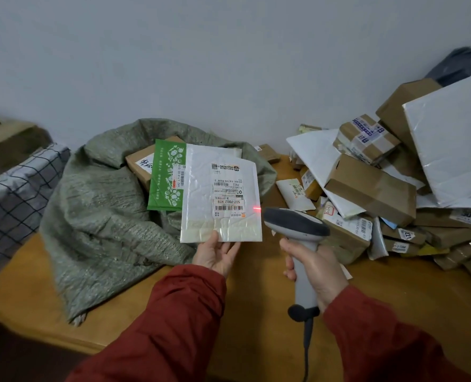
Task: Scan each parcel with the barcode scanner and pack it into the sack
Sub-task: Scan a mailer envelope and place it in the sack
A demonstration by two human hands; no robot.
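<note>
Left grip (217,255): pinches the bottom edge of the white parcel (220,194), thumb on the front, and holds it up flat.
Right grip (315,267): wrapped tight round the handle of the barcode scanner (295,223).
Where the parcel is: up in the air over the tabletop (256,312), with the open sack (99,216) behind it and out to 9 o'clock.
Red light (257,208): it sits at the parcel's right edge, at 3 o'clock from the barcode (229,208), not on the bars.
Could go wrong, scan: I think the scanner may not read, because the light is off to the side of the bars.
Could go wrong, drop: the parcel hangs from one edge only, so it may bend or slip out.
Could go wrong, sack: its mouth is floppy and partly folded, so a parcel may slide out onto the tabletop.
Could go wrong, cord (307,348): it hangs at 6 o'clock and may catch on something.
Count, grips: two.
Count, scanners: one.
Count, sacks: one.
Count, parcels in hand: one.
Count, parcels showing in the sack: two, a brown box (137,162) and a green and white parcel (166,175); more may hide under them.
Count, pile of parcels (372,188): at 3 o'clock, too many on top of each other to count.
</note>
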